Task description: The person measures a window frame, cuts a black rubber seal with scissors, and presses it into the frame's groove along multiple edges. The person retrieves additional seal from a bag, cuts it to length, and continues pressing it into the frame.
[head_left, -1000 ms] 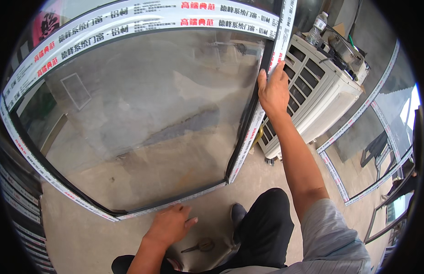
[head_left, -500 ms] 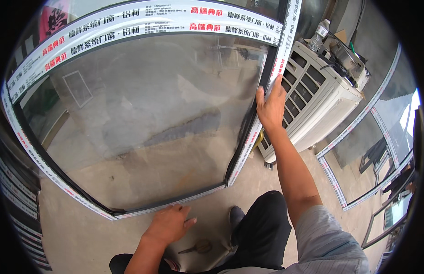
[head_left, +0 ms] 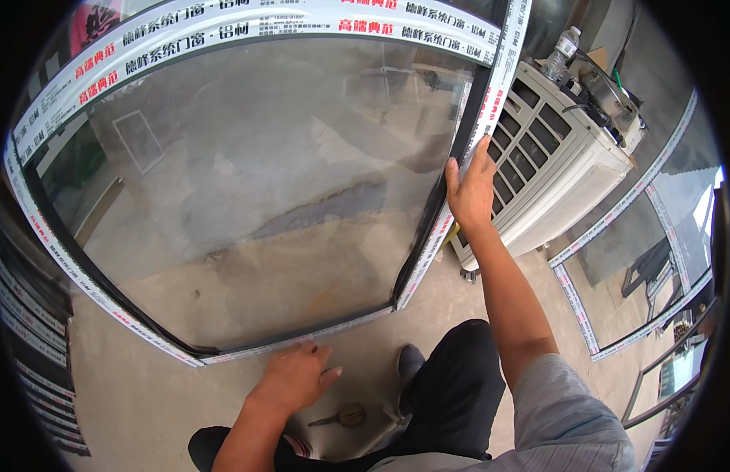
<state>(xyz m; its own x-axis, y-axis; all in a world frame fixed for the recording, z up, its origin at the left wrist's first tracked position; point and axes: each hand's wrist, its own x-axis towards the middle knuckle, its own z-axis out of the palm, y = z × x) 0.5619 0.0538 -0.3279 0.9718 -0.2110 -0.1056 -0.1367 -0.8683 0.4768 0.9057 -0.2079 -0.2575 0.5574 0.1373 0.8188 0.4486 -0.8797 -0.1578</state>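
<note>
A large glazed window panel (head_left: 247, 173) stands upright before me, its dark frame covered with printed white film. My right hand (head_left: 473, 189) is closed round the frame's right upright (head_left: 429, 259), thumb toward the glass and fingers on the outer side. Low down, my left hand (head_left: 296, 376) is at the bottom rail (head_left: 357, 321), fingers bent and thumb held apart. Its fingertips overlap the rail's edge; whether they press on it I cannot tell. Nothing shows in that hand.
Right of the panel stands a white air-conditioner outdoor unit (head_left: 569, 169), with a plastic bottle (head_left: 562, 53) and clutter on top. Another film-covered frame (head_left: 576, 311) leans further right. Film-wrapped profiles (head_left: 42, 370) are stacked at left. What look like scissors (head_left: 349, 414) lie between my feet.
The panel sits slightly higher in view, its bottom rail a little farther from me. My right hand keeps its hold. The whole view has shifted slightly; the left hand has barely moved.
</note>
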